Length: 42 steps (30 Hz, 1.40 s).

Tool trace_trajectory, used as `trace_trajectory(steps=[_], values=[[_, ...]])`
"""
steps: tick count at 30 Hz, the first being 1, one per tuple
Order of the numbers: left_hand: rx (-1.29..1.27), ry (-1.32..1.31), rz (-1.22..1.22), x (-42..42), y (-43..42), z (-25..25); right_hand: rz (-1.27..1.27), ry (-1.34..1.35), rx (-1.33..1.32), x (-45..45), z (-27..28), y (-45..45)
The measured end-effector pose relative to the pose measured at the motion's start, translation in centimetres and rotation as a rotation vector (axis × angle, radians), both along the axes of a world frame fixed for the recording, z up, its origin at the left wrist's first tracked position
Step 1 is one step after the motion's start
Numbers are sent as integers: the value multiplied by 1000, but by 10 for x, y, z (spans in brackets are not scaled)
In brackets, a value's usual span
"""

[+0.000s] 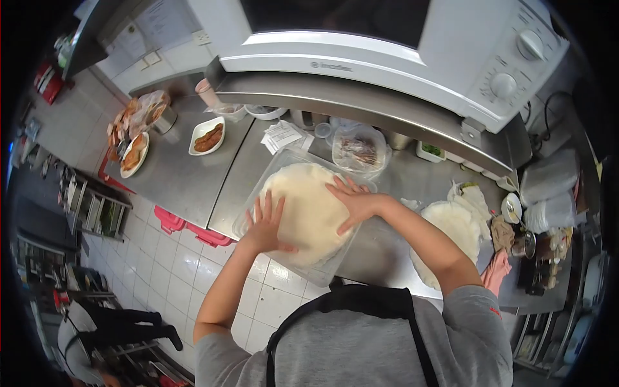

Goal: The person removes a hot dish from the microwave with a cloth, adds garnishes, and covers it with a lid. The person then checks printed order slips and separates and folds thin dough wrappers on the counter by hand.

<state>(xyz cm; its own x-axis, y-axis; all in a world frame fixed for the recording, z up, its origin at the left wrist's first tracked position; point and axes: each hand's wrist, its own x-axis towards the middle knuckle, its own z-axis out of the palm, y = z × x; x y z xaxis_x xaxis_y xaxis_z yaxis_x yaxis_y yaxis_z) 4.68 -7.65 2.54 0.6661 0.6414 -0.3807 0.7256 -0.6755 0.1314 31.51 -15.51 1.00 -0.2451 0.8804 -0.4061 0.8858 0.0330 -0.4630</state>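
Both hands are open, fingers spread — the left hand (263, 227) laid on the left side of a pale doughy round (306, 209), the right hand (356, 204) on its right, probably to steady or flatten it evenly from 2 sides. The round lies in a clear plastic tray (320, 278) at the near edge of the steel surface (380, 258), likely for easy reach; anything beneath it is hidden. Farther right, the right arm partly covers another pale sheet (445, 229). Behind the tray, a wrapped tub's (361, 151) brownish contents are unclear — and the microwave (380, 64) above is cut off.
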Motion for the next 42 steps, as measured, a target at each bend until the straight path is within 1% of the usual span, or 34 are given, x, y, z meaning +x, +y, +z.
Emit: trace_trajectory(steps=[2,3,4,6,8,9,10,13,16,17,18,19,20,22,23,25,26,27,30,32,33,34,35,37,40,42], values=[[75,-415,-139,18,13,-8,-131,155,183,0,-3,-19],[107,-559,-163,39,15,-8,-196,229,282,-2,-4,-30],[189,-552,-148,55,21,-19,-217,190,337,-7,-5,-47],[353,-543,-127,83,39,-59,-266,105,447,-20,-10,-98],[418,-498,-25,91,38,-83,-320,5,448,-24,-25,-149],[448,-475,27,95,37,-88,-389,-50,397,-24,-26,-174],[442,-473,29,100,38,-87,-458,-101,342,-22,-25,-197],[400,-421,52,98,34,-82,-683,-285,318,-12,-33,-258],[414,-366,42,98,35,-82,-664,-340,386,14,-80,-297],[466,-406,52,99,34,-78,-639,-318,378,17,-72,-297],[513,-451,57,101,26,-72,-603,-338,448,22,-78,-298],[555,-496,59,110,12,-70,-550,-413,520,27,-84,-298],[514,-498,36,122,-9,-64,-489,-482,583,31,-83,-300],[450,-486,14,134,-50,-51,-516,-335,574,39,-73,-299],[443,-424,-26,138,-63,-67,-519,-251,573,44,-70,-297],[371,-371,2,138,-68,-79,-465,-215,584,53,-62,-300],[335,-347,17,139,-69,-81,-437,-200,590,60,-59,-301],[327,-341,68,144,-74,-76,-451,-79,670,70,-59,-301],[402,-592,130,159,-104,-57,-816,689,489,96,-50,-298],[284,-882,58,182,-158,-21,-893,980,513,120,-24,-296],[211,-1010,2,194,-185,-9,-909,1273,482,129,-4,-300],[73,-1136,-106,209,-216,4,-915,1562,443,136,15,-305],[-69,-1261,-218,224,-246,15,-883,1675,453,139,29,-311],[-128,-1326,-329,248,-296,28,-813,1893,474,146,48,-322],[11,-1077,-310,271,-335,13,-907,1907,506,160,14,-336],[18,-864,-295,287,-342,-19,-1204,1896,260,165,-4,-348]])
